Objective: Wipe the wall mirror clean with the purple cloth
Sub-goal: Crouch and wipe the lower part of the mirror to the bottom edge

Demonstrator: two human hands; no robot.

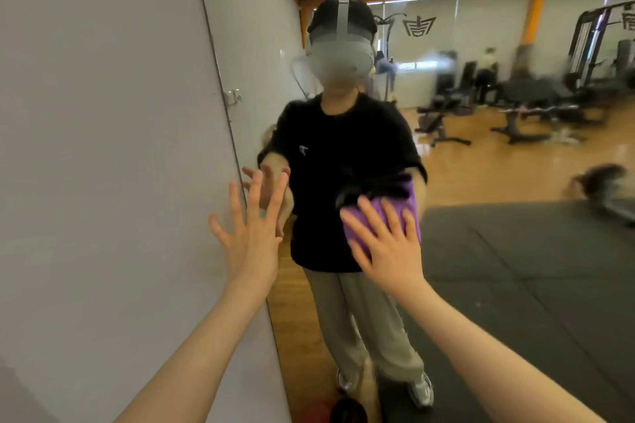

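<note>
The wall mirror fills the middle and right of the head view, and its left edge meets a grey wall. My right hand lies flat with straight fingers on the purple cloth and presses it against the glass at waist height. My left hand is spread wide, fingers straight, at the mirror's left edge, its fingertips near or on the glass. My own reflection in a black shirt and grey headset stands right behind both hands.
A grey wall runs along the left, with a small fitting on it. The mirror reflects gym benches, a weight rack, a wooden floor and a dark mat. A red and a dark round object lie on the floor below.
</note>
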